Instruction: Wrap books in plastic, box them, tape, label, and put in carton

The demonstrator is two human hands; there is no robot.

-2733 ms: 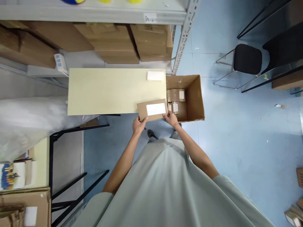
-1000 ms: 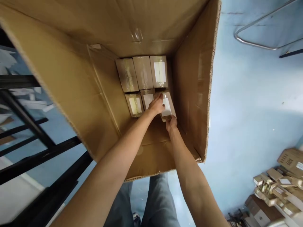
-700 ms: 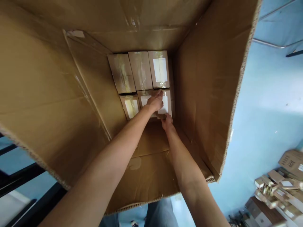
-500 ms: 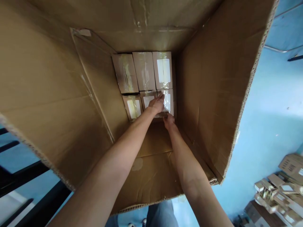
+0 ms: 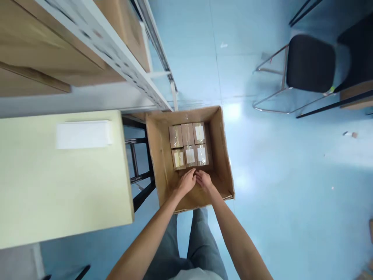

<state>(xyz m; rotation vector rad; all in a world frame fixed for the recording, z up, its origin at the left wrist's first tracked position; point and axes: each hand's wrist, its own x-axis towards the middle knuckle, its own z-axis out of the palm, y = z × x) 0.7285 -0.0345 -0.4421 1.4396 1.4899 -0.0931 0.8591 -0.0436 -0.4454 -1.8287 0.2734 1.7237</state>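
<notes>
Head view, six taped brown boxes point(image 5: 190, 152), four white-labelled, two rows, left hand point(image 5: 187, 182), right hand point(image 5: 204, 180), both unclenched

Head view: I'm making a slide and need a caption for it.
Left hand and right hand inside an open carton, near two rows of three small boxes.

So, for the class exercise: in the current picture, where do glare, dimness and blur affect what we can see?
Head view: bright glare on the blue floor, right of the open carton; head view: shelf boxes at upper left look soft; head view: dim top right corner, around the black seat; head view: labels on the small boxes can't be read.
</notes>
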